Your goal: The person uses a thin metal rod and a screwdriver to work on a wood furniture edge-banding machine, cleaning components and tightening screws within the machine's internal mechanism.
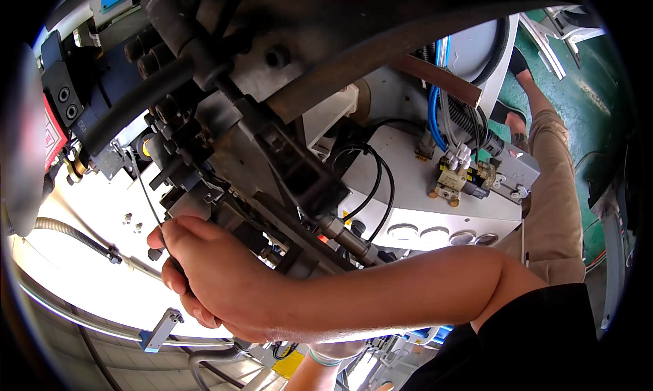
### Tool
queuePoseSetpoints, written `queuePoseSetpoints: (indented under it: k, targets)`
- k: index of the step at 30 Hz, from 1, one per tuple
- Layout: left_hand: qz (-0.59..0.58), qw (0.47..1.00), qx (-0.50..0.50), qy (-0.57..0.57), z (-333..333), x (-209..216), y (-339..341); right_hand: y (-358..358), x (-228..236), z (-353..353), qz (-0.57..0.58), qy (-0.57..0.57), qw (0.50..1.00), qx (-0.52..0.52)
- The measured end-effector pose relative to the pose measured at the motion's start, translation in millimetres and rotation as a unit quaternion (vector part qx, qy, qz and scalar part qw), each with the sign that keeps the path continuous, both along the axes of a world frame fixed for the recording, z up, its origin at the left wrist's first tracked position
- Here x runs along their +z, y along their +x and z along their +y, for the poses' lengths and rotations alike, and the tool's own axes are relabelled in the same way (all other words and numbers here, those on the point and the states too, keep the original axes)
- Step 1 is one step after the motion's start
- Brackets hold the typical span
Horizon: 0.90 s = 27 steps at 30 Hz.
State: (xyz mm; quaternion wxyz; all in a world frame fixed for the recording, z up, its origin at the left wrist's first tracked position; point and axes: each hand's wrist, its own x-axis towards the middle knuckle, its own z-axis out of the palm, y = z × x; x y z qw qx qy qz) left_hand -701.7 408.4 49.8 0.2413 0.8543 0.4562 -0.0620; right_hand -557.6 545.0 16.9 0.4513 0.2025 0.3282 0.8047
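My right hand (211, 272) comes in from the lower right on a bare forearm with a black sleeve. Its fingers are wrapped round the dark handle of a thin-shafted tool (147, 191). The slim shaft slants up and left to a dark block on the machine (109, 163), where I cannot make out exactly what its tip touches. Close beside the hand stand several black bolted fittings (180, 153). Under my right forearm, my left hand (337, 350) shows only near its wrist, which wears a thin band; its fingers are hidden.
Thick black rods and a linkage (286, 153) cross overhead. A white cabinet (408, 166) with round gauges carries a brass valve (449, 180) and blue hoses (435, 115). At right are a trouser leg (554, 187) and the green floor (592, 105). A grey conduit (75, 233) lies at left.
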Motion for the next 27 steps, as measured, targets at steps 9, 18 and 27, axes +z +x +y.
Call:
queuePoseSetpoints:
  k: [9,18,27]
  targets:
    - [0.035,0.999,-0.020,-0.005,5,1,3,-9,8,-6,-0.098,0.024,0.995,-0.009]
    - [0.011,1.000,0.013,0.002,3,-1,3,-42,13,-2,-0.294,0.007,0.953,-0.075]
    - [0.074,0.997,-0.008,0.032,5,0,8,-60,9,2,-0.434,-0.022,0.895,-0.101]
